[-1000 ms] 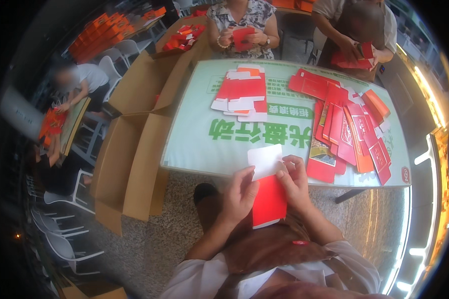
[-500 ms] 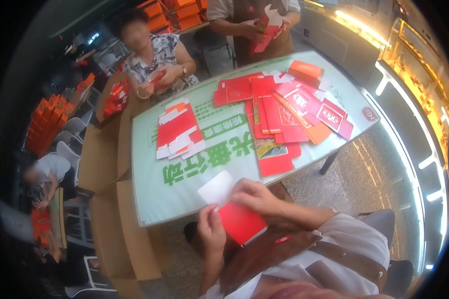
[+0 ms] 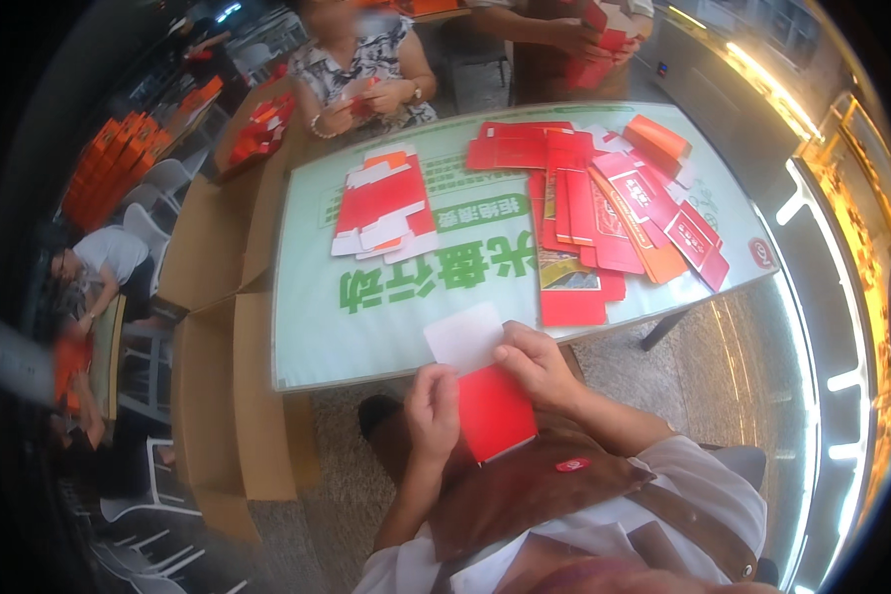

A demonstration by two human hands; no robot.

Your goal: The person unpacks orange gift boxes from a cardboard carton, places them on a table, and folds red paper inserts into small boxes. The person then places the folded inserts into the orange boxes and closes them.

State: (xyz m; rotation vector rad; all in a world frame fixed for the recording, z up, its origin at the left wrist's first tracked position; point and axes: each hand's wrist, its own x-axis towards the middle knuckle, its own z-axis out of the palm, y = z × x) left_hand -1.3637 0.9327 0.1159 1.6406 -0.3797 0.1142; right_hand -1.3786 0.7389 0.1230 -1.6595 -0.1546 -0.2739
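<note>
Between my two hands is a red paper box (image 3: 497,414) with a raised white flap, held over my lap at the table's near edge. My left hand (image 3: 433,408) grips its left side near the fold, fingers curled. My right hand (image 3: 537,362) pinches its upper right edge, thumb near the base of the flap. On the table (image 3: 307,342) lies a stack of flat red and white box blanks (image 3: 384,203). Farther right is a spread pile of red, pink and orange box blanks (image 3: 604,223).
A large open cardboard carton (image 3: 203,337) stands along the table's left side. Across the table, one person (image 3: 366,69) and an aproned person (image 3: 564,49) handle red paper pieces. A lit display counter (image 3: 861,257) runs along the right. White chairs (image 3: 158,183) stand at left.
My view has shifted, so the table sits differently. My right hand has moved from over the flap to the box's upper right edge, and the box is held more upright.
</note>
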